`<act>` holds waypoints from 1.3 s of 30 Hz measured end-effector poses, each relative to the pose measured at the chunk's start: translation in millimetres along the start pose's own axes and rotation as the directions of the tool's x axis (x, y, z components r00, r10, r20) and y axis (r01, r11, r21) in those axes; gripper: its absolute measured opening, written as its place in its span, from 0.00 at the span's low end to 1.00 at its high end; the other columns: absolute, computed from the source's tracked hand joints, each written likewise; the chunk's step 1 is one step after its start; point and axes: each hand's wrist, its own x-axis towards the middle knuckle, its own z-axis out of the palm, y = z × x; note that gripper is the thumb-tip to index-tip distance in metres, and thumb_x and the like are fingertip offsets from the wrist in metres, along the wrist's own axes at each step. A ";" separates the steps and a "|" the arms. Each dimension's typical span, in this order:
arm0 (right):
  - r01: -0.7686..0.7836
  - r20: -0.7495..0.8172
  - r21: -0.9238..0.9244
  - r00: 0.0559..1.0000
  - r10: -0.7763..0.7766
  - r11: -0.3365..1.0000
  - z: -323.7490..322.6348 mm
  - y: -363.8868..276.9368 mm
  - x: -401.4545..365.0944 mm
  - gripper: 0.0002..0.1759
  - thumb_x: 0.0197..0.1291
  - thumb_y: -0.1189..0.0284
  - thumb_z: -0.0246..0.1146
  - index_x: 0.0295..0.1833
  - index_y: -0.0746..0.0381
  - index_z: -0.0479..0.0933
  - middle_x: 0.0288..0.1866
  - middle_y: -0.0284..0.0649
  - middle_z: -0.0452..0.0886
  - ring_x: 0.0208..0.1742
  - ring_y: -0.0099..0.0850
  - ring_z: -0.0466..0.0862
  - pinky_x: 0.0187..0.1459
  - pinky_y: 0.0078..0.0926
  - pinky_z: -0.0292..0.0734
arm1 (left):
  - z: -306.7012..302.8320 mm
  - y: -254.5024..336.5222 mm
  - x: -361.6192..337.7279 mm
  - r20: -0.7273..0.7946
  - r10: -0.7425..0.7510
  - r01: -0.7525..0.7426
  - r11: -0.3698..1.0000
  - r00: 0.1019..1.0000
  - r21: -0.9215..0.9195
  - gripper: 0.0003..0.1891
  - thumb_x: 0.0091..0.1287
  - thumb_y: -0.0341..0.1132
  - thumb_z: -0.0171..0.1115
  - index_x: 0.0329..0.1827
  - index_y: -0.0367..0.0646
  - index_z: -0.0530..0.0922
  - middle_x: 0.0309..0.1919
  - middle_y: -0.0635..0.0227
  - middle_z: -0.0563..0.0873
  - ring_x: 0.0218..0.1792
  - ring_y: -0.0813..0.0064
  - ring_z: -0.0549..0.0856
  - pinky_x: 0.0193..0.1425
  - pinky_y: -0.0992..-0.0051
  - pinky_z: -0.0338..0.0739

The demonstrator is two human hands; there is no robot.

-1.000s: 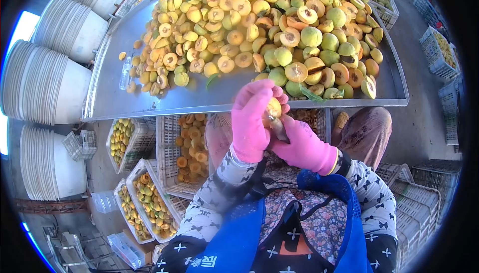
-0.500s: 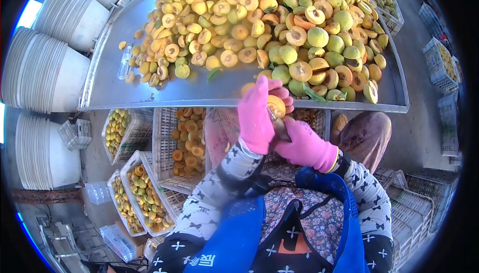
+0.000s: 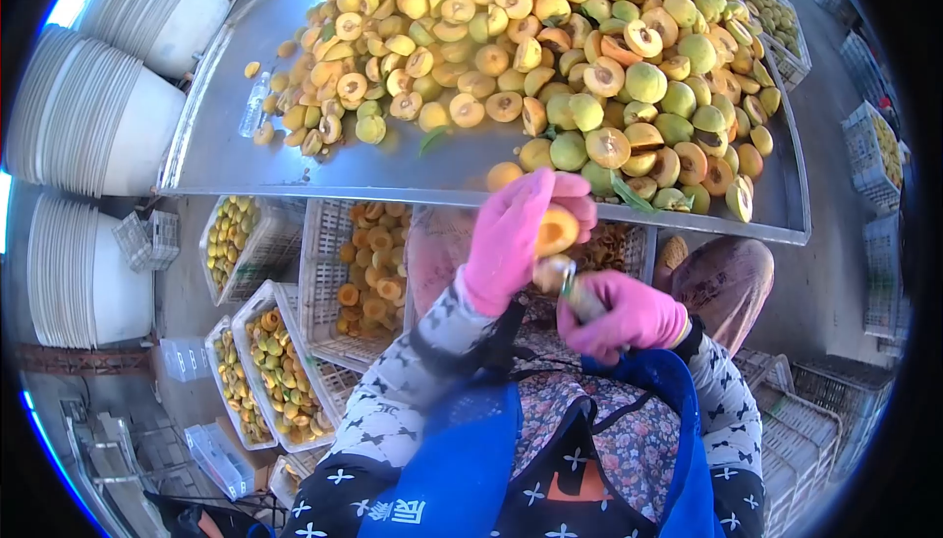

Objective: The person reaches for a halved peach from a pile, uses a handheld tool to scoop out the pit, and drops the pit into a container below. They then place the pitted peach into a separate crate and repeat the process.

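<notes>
Fruit half (image 3: 556, 230), likely soft and slippery, sits cupped skin-side in left hand (image 3: 506, 238); right hand (image 3: 629, 314) clenches tool (image 3: 575, 290).

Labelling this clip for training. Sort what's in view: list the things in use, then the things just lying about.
In use: pink-gloved left hand, halved orange-yellow fruit, pink-gloved right hand, short metal tool, heap of yellow-green fruit.
Lying about: clear plastic bottle, stacked white tubs.
</notes>
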 end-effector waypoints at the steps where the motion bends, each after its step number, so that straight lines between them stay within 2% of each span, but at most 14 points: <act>1: -0.034 0.051 0.035 0.998 0.032 0.999 2.9 0.4 -2.0 0.08 0.61 0.72 0.70 0.38 0.62 0.77 0.23 0.30 0.77 0.20 0.18 0.75 0.20 0.16 0.65 | -17.1 -0.6 -8.4 0.046 0.070 -0.071 0.997 0.997 0.040 0.21 0.80 0.43 0.50 0.57 0.31 0.79 0.41 0.58 0.88 0.41 0.66 0.89 0.50 0.68 0.84; 4: -0.190 -0.218 -0.437 0.971 0.101 0.879 -3.7 1.1 -6.8 0.13 0.60 0.68 0.69 0.45 0.65 0.78 0.29 0.38 0.83 0.24 0.27 0.82 0.26 0.25 0.75 | -71.4 45.3 -48.9 -0.132 0.032 0.023 0.919 0.991 0.394 0.19 0.77 0.40 0.55 0.58 0.32 0.80 0.48 0.57 0.88 0.48 0.70 0.87 0.56 0.72 0.82; 7: -0.219 -0.278 -0.957 0.885 -0.374 0.191 -52.7 58.3 -11.9 0.17 0.59 0.64 0.68 0.47 0.66 0.78 0.30 0.46 0.83 0.27 0.37 0.85 0.30 0.34 0.78 | -122.9 75.4 -55.9 -0.253 0.117 0.089 0.730 0.960 0.678 0.18 0.73 0.37 0.61 0.60 0.34 0.80 0.57 0.60 0.85 0.59 0.73 0.82 0.63 0.73 0.76; 12: -0.324 -0.609 -0.730 0.708 -0.358 0.602 -54.0 11.6 -25.9 0.19 0.58 0.61 0.68 0.46 0.66 0.78 0.36 0.53 0.84 0.41 0.51 0.85 0.43 0.44 0.78 | -156.1 46.1 69.8 -0.331 0.307 0.024 0.700 0.892 0.714 0.30 0.68 0.46 0.68 0.66 0.34 0.75 0.62 0.58 0.82 0.62 0.68 0.80 0.65 0.71 0.75; 14: -0.326 -0.665 -0.569 0.723 -0.189 0.755 -43.7 2.1 -40.5 0.19 0.57 0.62 0.70 0.46 0.65 0.78 0.36 0.53 0.84 0.41 0.52 0.85 0.43 0.44 0.78 | -175.5 17.8 129.5 -0.243 0.419 0.153 0.238 0.875 0.959 0.37 0.63 0.52 0.70 0.70 0.40 0.72 0.66 0.55 0.79 0.67 0.61 0.76 0.68 0.63 0.71; 17: -0.267 -0.572 -0.760 0.708 -0.414 0.593 -36.1 24.5 -55.7 0.20 0.57 0.61 0.70 0.48 0.62 0.78 0.35 0.52 0.83 0.41 0.52 0.85 0.42 0.44 0.78 | -155.0 -2.1 167.2 -0.221 0.280 0.287 -0.224 0.934 0.931 0.39 0.57 0.54 0.71 0.70 0.45 0.73 0.62 0.52 0.80 0.68 0.54 0.73 0.71 0.55 0.66; 20: -0.318 -0.618 -0.713 0.706 -0.346 0.625 -28.6 26.3 -56.2 0.20 0.58 0.61 0.70 0.50 0.62 0.77 0.37 0.53 0.84 0.43 0.52 0.85 0.44 0.43 0.78 | -152.3 -18.0 174.3 -0.187 0.353 0.280 -0.237 0.917 0.930 0.28 0.56 0.48 0.68 0.60 0.50 0.78 0.57 0.58 0.81 0.63 0.55 0.76 0.71 0.58 0.64; 24: -0.096 -0.536 -0.768 0.639 -0.552 0.633 -26.6 22.6 -32.3 0.20 0.61 0.64 0.69 0.54 0.63 0.77 0.41 0.52 0.84 0.44 0.52 0.85 0.46 0.42 0.79 | -162.4 -12.5 134.8 -0.039 0.482 -0.090 0.241 0.875 0.966 0.23 0.59 0.43 0.68 0.57 0.48 0.77 0.50 0.59 0.81 0.50 0.62 0.82 0.49 0.63 0.79; 27: 0.076 -0.482 -0.773 0.576 -0.660 0.630 -4.7 -6.2 -5.4 0.20 0.61 0.69 0.69 0.56 0.65 0.76 0.41 0.50 0.84 0.41 0.48 0.86 0.44 0.38 0.80 | -117.3 10.5 82.8 -0.095 0.279 -0.241 0.925 0.956 0.294 0.15 0.66 0.35 0.61 0.55 0.42 0.79 0.52 0.61 0.82 0.44 0.70 0.84 0.44 0.72 0.81; 28: 0.131 -0.489 -0.750 0.551 -0.676 0.649 6.7 -17.2 3.7 0.20 0.61 0.70 0.70 0.56 0.65 0.76 0.40 0.50 0.84 0.41 0.47 0.86 0.43 0.37 0.80 | -87.1 23.4 61.0 -0.056 0.212 -0.213 0.977 0.976 -0.011 0.15 0.68 0.35 0.59 0.55 0.41 0.79 0.52 0.61 0.83 0.45 0.71 0.84 0.45 0.73 0.81; 31: 0.217 -0.283 -0.903 0.347 -0.894 0.370 13.4 -24.9 33.7 0.21 0.60 0.70 0.71 0.57 0.65 0.76 0.35 0.46 0.83 0.36 0.40 0.85 0.40 0.33 0.80 | -43.8 18.8 35.8 -0.004 0.279 -0.279 0.960 0.960 -0.001 0.16 0.73 0.37 0.56 0.59 0.41 0.79 0.47 0.62 0.86 0.40 0.76 0.84 0.48 0.79 0.78; 35: 0.177 -0.566 -0.761 0.290 -0.772 0.624 17.9 -37.6 39.2 0.23 0.56 0.68 0.74 0.56 0.63 0.78 0.36 0.42 0.81 0.32 0.35 0.80 0.39 0.29 0.78 | -16.8 16.5 17.7 0.037 0.289 -0.291 0.956 0.957 0.041 0.19 0.78 0.40 0.53 0.64 0.37 0.76 0.44 0.66 0.87 0.41 0.80 0.84 0.44 0.81 0.77; 38: 0.255 -0.520 -0.767 0.291 -0.803 0.589 18.6 -39.5 41.8 0.22 0.55 0.68 0.74 0.54 0.61 0.79 0.39 0.43 0.82 0.36 0.37 0.82 0.41 0.30 0.79 | 1.2 2.6 14.1 -0.012 0.326 -0.316 0.926 0.945 0.205 0.17 0.75 0.34 0.55 0.62 0.36 0.77 0.50 0.63 0.84 0.46 0.77 0.84 0.50 0.79 0.77; 39: 0.217 -0.377 -0.885 0.182 -0.908 0.411 12.6 -30.8 45.6 0.23 0.53 0.70 0.75 0.55 0.60 0.79 0.42 0.43 0.83 0.40 0.38 0.84 0.43 0.31 0.79 | 6.8 1.0 10.8 -0.021 0.305 -0.294 0.932 0.952 0.211 0.17 0.72 0.31 0.56 0.61 0.36 0.77 0.55 0.60 0.82 0.51 0.73 0.83 0.55 0.76 0.77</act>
